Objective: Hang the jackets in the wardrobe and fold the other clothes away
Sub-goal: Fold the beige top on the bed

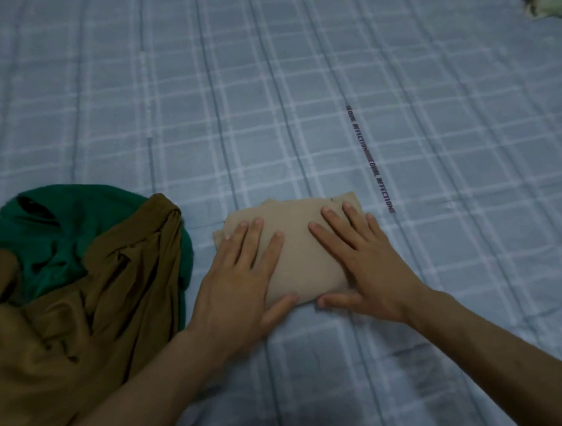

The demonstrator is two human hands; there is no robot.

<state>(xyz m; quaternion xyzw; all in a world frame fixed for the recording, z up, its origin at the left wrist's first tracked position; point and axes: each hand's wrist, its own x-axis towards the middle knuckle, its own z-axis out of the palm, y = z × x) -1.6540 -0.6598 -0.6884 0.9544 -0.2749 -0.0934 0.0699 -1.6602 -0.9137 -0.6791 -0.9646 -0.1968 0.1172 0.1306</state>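
The single head-worn camera is looking forward and steeply down onto the checked bedspread (330, 78) — taking it in from close range, with both forearms entering from the bottom edge. The folded beige garment (294, 245) is sitting just below the centre of the frame, and the wide lens is bending the bedspread's lines outward around it. Only this view is looking on — nothing is shared.

- Left hand (244, 274): palm down, fingers straight and slightly spread, thumb extended toward the other hand.
- Right hand (361, 260): palm down, fingers straight and spread, thumb pointing inward.
- Thumb tips near each other, not touching.
- Both forearms bare, entering from the lower edge, converging forward.
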